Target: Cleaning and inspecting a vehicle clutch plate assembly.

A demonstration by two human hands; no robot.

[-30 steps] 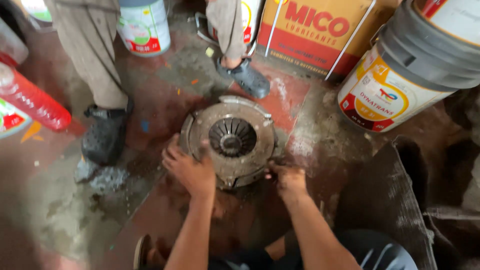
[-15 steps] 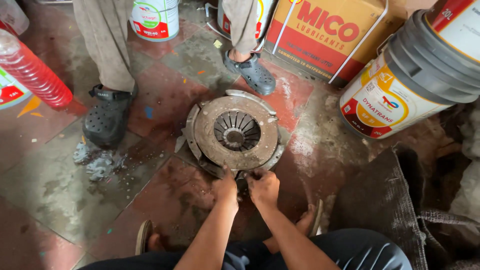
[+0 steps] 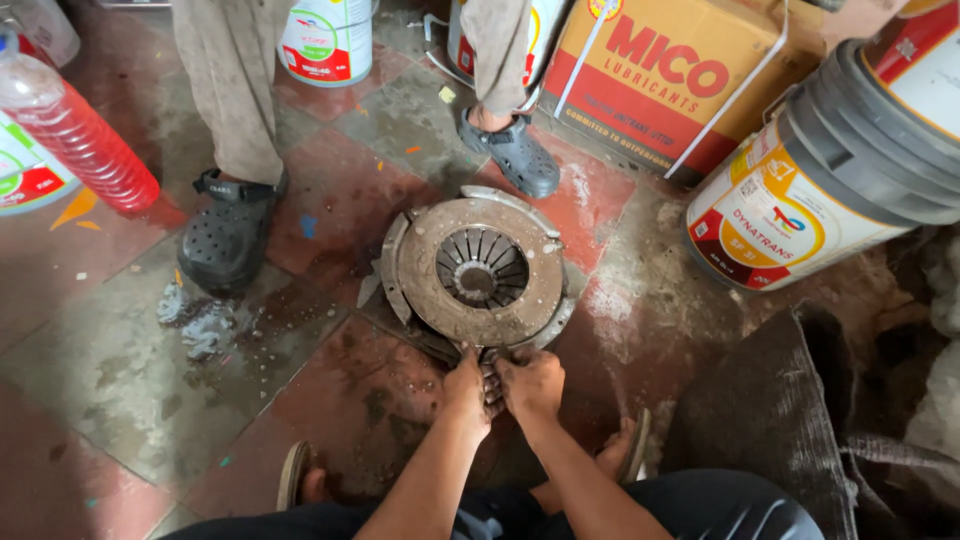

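A round, rusty clutch pressure plate [image 3: 480, 272] with radial fingers around a centre hole lies flat on the tiled floor. My left hand [image 3: 467, 385] and my right hand [image 3: 532, 382] are pressed together at its near rim, fingers curled on the edge of the metal cover. What lies under my fingers is hidden.
Another person stands just beyond the plate, with a dark clog [image 3: 225, 237] to the left and a grey clog [image 3: 517, 155] behind it. A large oil bucket [image 3: 790, 215] stands at right, a carton [image 3: 660, 75] behind, a red bottle [image 3: 75, 130] at left. My sandalled feet [image 3: 625, 455] are below.
My hands went from the plate's left and right sides to its near edge and now stay together there. The plate has turned or shifted slightly on the floor.
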